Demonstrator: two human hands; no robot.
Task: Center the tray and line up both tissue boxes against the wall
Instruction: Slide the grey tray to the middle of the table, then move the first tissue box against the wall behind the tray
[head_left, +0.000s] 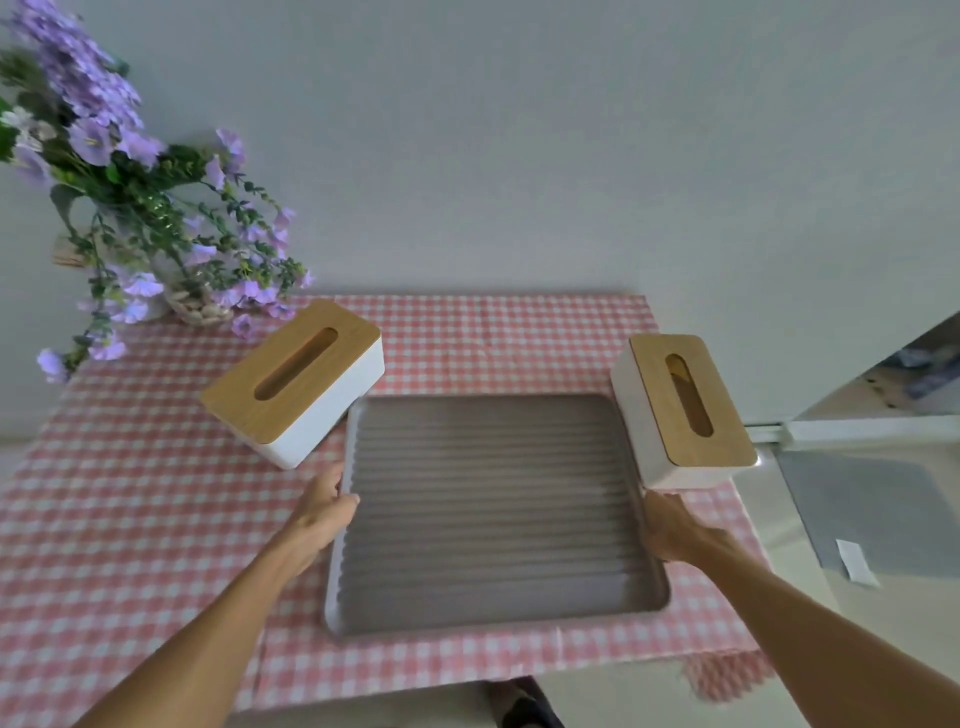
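Note:
A grey ribbed tray lies on the pink checked tablecloth, right of the table's middle. My left hand grips its left rim and my right hand grips its right rim. One white tissue box with a wooden lid sits turned at an angle by the tray's far-left corner. The other white tissue box with a wooden lid stands at the tray's right edge, its long side running away from the wall, just beyond my right hand.
A vase of purple flowers stands at the table's far-left corner against the grey wall. The tablecloth ends at the right near the second box. A white surface with a grey mat adjoins on the right.

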